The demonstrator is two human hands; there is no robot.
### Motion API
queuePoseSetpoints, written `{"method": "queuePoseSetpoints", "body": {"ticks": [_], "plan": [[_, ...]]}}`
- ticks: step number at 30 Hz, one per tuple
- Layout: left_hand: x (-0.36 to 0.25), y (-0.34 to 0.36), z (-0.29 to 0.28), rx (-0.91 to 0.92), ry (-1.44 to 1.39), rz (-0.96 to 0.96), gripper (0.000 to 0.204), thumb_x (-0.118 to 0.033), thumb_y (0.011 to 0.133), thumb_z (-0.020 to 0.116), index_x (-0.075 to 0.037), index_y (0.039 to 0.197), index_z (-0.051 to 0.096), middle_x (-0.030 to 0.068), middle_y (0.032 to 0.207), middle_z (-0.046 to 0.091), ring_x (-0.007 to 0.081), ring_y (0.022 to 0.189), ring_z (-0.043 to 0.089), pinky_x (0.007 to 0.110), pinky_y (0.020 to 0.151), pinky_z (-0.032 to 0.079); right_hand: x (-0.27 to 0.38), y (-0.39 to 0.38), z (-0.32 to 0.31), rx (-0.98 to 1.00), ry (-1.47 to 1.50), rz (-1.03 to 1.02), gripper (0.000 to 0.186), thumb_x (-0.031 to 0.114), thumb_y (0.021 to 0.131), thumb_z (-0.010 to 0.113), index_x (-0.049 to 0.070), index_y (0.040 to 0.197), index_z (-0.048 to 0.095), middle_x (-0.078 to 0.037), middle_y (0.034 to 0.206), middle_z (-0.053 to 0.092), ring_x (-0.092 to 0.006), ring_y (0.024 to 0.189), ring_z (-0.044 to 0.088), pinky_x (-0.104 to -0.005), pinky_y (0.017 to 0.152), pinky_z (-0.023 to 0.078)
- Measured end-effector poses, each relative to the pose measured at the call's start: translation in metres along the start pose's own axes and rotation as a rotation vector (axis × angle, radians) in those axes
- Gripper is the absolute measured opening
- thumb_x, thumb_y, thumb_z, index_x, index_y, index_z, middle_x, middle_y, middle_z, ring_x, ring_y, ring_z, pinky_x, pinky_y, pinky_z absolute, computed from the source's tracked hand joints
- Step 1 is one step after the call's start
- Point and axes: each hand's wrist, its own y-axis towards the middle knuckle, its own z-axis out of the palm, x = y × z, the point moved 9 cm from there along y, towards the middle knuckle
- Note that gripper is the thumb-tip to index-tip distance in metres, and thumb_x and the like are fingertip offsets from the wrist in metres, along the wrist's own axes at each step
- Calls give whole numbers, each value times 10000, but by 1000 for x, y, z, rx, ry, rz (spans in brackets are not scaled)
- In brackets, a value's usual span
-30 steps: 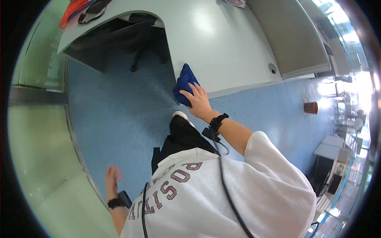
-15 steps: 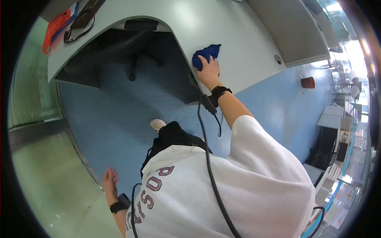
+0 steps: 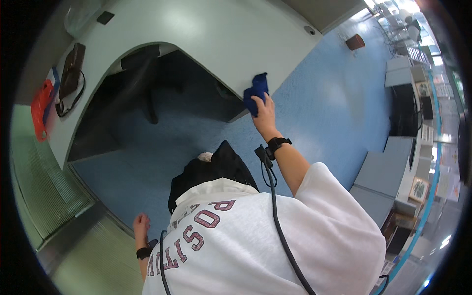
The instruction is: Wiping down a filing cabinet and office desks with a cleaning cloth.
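Note:
A crumpled dark blue cloth (image 3: 256,91) lies over the near corner of the pale desk (image 3: 221,37), with part of it past the edge. My right hand (image 3: 264,114) grips the cloth, its fingers and thumb closed on the fabric. Low on the left, my left hand (image 3: 141,224) hangs beside my body with its fingers curled in and nothing visible in them. It touches nothing and is nearest to the ribbed glass partition (image 3: 54,184). Both wrists wear black straps.
At the desk's left end are a brown case with a strap (image 3: 72,71), a red plastic bag (image 3: 42,105) and a small dark square (image 3: 105,17). A dark chair (image 3: 140,61) stands under the curved edge. Across the blue floor is a brown bin (image 3: 355,42). A black cable (image 3: 279,223) crosses my shirt.
My right hand has drawn the cloth from the desktop to its near corner. My body and view have turned right. The left hand's fingers have curled in.

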Motion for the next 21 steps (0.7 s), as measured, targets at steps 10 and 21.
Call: {"method": "queuePoseSetpoints", "body": {"ticks": [10, 21], "plan": [[-13, 36, -57, -3, 91, 188, 302, -279, 833, 556, -74, 1055, 535, 19, 938, 579, 122, 766, 559, 253, 584, 426, -53, 0, 21, -146, 302, 762, 578, 232, 634, 677, 167, 1153, 431, -234, 1075, 428, -397, 1012, 445, -421, 861, 394], [73, 10, -55, -166, -310, -26, 296, -316, 836, 540, -66, 994, 543, 18, 812, 581, 135, 705, 551, 267, 579, 422, 10, 56, -19, 207, 492, 461, 561, 231, 587, 685, 69, 1102, 531, -162, 944, 602, -261, 894, 573, -346, 789, 446]]}}
